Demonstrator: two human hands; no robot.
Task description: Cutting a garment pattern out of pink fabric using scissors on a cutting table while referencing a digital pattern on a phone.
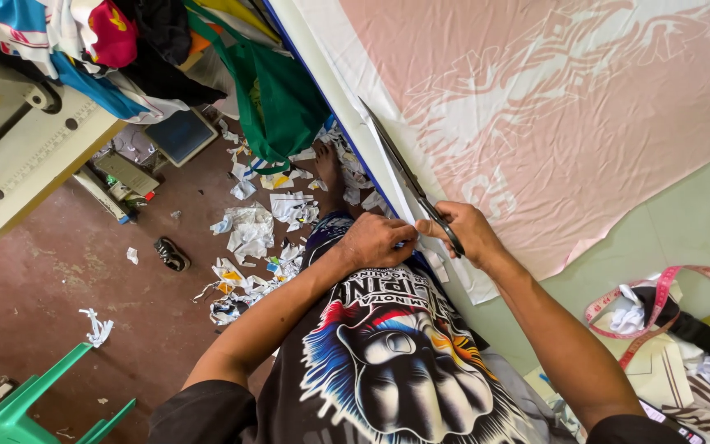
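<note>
The person's right hand [463,230] grips a pair of long dark metal scissors [408,177], blades lying along the near edge of the pale green worktop [684,222]. The left hand [378,240] pinches the white border of the big pink-and-white printed fabric sheet [569,99] right beside it. Looks early in the cut: the blades point up a long, still-joined white edge strip. Plenty of white paper and fabric scraps [252,234] already litter the reddish floor [51,271].
</note>
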